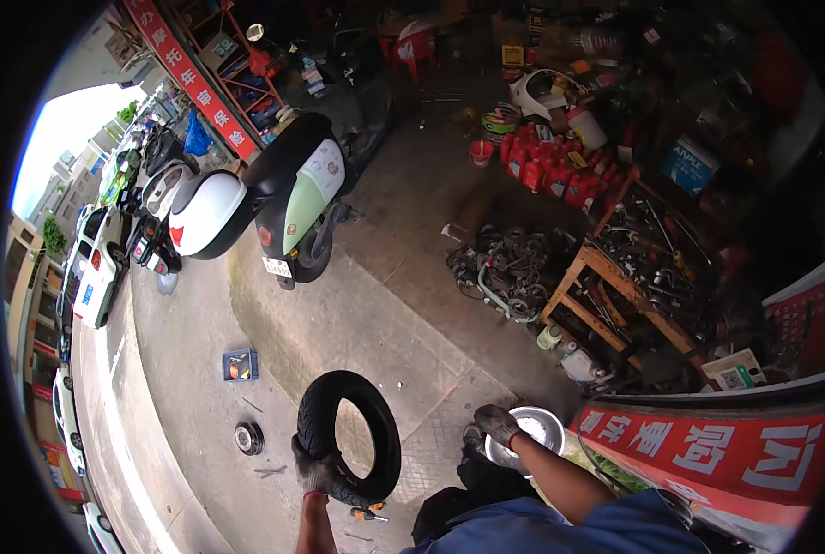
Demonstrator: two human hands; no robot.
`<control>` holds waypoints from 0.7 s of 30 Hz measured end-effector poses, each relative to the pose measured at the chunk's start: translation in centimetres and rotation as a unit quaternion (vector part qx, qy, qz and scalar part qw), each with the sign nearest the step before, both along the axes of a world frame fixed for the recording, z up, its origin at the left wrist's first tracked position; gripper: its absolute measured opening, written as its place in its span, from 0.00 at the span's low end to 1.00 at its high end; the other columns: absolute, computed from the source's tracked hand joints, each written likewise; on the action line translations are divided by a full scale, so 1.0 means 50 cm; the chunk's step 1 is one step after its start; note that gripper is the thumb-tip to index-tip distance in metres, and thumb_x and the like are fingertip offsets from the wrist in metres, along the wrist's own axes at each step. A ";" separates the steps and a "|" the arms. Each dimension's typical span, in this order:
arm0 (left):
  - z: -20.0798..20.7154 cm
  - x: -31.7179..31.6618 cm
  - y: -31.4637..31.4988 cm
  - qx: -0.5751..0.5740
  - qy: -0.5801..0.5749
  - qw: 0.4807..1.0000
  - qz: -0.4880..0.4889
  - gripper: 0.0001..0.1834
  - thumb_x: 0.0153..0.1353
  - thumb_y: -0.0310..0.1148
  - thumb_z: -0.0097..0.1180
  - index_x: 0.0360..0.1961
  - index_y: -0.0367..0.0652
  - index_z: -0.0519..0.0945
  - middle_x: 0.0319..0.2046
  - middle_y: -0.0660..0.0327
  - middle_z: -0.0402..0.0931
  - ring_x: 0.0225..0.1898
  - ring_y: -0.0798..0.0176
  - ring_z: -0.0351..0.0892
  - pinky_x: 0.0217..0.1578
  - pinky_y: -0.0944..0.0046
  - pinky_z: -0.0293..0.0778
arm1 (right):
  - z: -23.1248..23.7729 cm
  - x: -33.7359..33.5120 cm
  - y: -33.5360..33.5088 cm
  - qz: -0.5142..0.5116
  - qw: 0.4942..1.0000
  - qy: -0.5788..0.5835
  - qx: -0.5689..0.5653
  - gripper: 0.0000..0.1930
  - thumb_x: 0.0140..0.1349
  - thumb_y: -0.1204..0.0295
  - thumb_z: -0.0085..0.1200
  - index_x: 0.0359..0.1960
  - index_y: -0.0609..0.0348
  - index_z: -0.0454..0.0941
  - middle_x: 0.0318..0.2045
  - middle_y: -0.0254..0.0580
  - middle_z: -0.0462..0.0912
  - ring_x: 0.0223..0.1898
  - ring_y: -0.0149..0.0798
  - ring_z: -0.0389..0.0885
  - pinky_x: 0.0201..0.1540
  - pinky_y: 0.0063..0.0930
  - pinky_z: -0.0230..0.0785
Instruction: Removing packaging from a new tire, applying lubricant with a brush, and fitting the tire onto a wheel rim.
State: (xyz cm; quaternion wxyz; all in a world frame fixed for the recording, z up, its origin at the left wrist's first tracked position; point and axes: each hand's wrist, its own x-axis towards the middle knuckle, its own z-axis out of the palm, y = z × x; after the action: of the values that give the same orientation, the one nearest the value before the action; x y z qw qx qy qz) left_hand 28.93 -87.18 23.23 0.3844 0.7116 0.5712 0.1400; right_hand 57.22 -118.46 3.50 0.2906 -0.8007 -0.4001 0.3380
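Note:
A black scooter tyre [315,411] stands off the wheel, tilted, in front of me. My left hand [315,469], in a dark work glove, is closed round its lower left side. My right hand [497,425], also gloved, is over the left rim of a round metal basin [551,421] with something white inside. The back of this hand faces me, and its fingertips are hidden. Beneath the tyre lies an orange and black tool [368,513]. A dark round wheel hub [249,438] rests on the ground to the left.
A blue crate [240,365] with small items sits beyond the hub. Parked scooters [306,198] stand farther off. To the right are a wooden tool bench [583,277], a heap of metal parts [509,272], red bottles [560,166] and a red banner [708,452].

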 end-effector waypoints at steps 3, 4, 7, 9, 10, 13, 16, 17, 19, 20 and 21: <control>-0.013 0.043 0.095 0.049 0.133 0.990 -0.016 0.64 0.29 0.39 0.77 0.71 0.45 0.55 0.56 0.41 0.71 0.57 0.40 0.73 0.59 0.51 0.71 | -0.066 0.077 -0.054 0.026 0.993 -0.025 -0.111 0.14 0.61 0.68 0.48 0.43 0.58 0.82 0.45 0.52 0.83 0.50 0.53 0.80 0.54 0.43 0.73; -0.018 0.053 0.125 0.044 0.221 0.974 -0.017 0.64 0.28 0.39 0.78 0.71 0.47 0.55 0.55 0.42 0.72 0.57 0.40 0.74 0.58 0.50 0.72 | -0.089 0.089 -0.050 0.009 0.981 -0.189 -0.026 0.13 0.61 0.68 0.46 0.40 0.58 0.83 0.43 0.53 0.83 0.47 0.53 0.82 0.53 0.44 0.72; -0.039 0.085 0.219 0.022 0.350 0.936 -0.035 0.65 0.27 0.41 0.80 0.70 0.50 0.55 0.54 0.43 0.72 0.56 0.39 0.74 0.57 0.49 0.74 | -0.110 0.173 -0.111 -0.014 0.971 -0.107 -0.213 0.15 0.54 0.67 0.59 0.45 0.50 0.83 0.43 0.45 0.85 0.45 0.45 0.84 0.50 0.41 0.75; -0.062 0.116 0.290 -0.018 0.401 0.914 -0.060 0.66 0.27 0.43 0.81 0.70 0.49 0.55 0.54 0.43 0.73 0.56 0.39 0.75 0.57 0.49 0.74 | -0.102 0.231 -0.118 0.061 0.940 -0.172 -0.287 0.21 0.49 0.66 0.67 0.48 0.45 0.82 0.42 0.39 0.86 0.44 0.41 0.85 0.49 0.39 0.77; -0.078 0.139 0.330 -0.047 0.415 0.906 -0.072 0.66 0.28 0.44 0.82 0.70 0.49 0.55 0.55 0.43 0.73 0.56 0.40 0.75 0.57 0.49 0.74 | -0.097 0.265 -0.107 0.098 0.922 -0.158 -0.340 0.24 0.47 0.66 0.71 0.50 0.42 0.82 0.42 0.36 0.86 0.44 0.38 0.85 0.48 0.38 0.78; -0.134 0.229 0.447 -0.074 0.451 0.882 -0.119 0.65 0.31 0.45 0.80 0.69 0.38 0.54 0.54 0.41 0.76 0.56 0.41 0.77 0.56 0.53 0.76 | -0.069 0.366 -0.039 0.137 0.884 -0.075 -0.441 0.19 0.43 0.60 0.72 0.41 0.42 0.87 0.37 0.37 0.88 0.38 0.41 0.87 0.39 0.41 0.80; -0.175 0.367 0.566 -0.111 0.475 0.863 -0.134 0.66 0.29 0.47 0.81 0.69 0.42 0.53 0.58 0.42 0.73 0.59 0.44 0.75 0.57 0.53 0.75 | -0.033 0.460 0.080 0.091 0.890 -0.054 -0.443 0.14 0.46 0.61 0.69 0.35 0.48 0.88 0.35 0.41 0.88 0.39 0.44 0.88 0.41 0.39 0.80; -0.178 0.409 0.600 -0.103 0.473 0.866 -0.130 0.66 0.29 0.47 0.81 0.69 0.42 0.53 0.58 0.42 0.73 0.59 0.44 0.75 0.57 0.53 0.75 | -0.022 0.484 0.131 0.075 0.899 -0.024 -0.432 0.13 0.48 0.62 0.66 0.36 0.49 0.87 0.35 0.41 0.88 0.39 0.44 0.88 0.40 0.39 0.80; -0.169 0.504 0.669 -0.130 0.452 0.876 -0.106 0.67 0.29 0.46 0.81 0.69 0.46 0.52 0.57 0.42 0.72 0.58 0.43 0.75 0.58 0.52 0.74 | 0.008 0.548 0.230 0.064 0.893 0.004 -0.446 0.12 0.50 0.63 0.64 0.36 0.50 0.87 0.36 0.41 0.88 0.39 0.45 0.88 0.39 0.39 0.80; -0.158 0.555 0.699 -0.131 0.448 0.878 -0.104 0.67 0.29 0.46 0.81 0.69 0.46 0.52 0.57 0.42 0.72 0.58 0.43 0.75 0.58 0.52 0.74 | 0.028 0.582 0.282 -0.246 0.850 0.292 -0.363 0.07 0.52 0.65 0.60 0.32 0.50 0.82 0.28 0.40 0.83 0.30 0.43 0.83 0.33 0.38 0.76; -0.145 0.604 0.726 -0.106 0.426 0.892 -0.112 0.65 0.29 0.45 0.81 0.69 0.47 0.52 0.55 0.42 0.72 0.57 0.41 0.75 0.57 0.50 0.75 | 0.049 0.616 0.330 -0.513 0.647 0.514 -0.235 0.04 0.55 0.67 0.57 0.28 0.50 0.77 0.20 0.40 0.78 0.20 0.41 0.77 0.26 0.37 0.72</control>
State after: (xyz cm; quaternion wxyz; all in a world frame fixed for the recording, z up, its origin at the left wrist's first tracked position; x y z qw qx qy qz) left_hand 59.14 -50.88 15.98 0.1910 0.7173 0.6080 -0.2818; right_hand 88.02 -101.97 5.92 0.3789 -0.6176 0.3805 0.5746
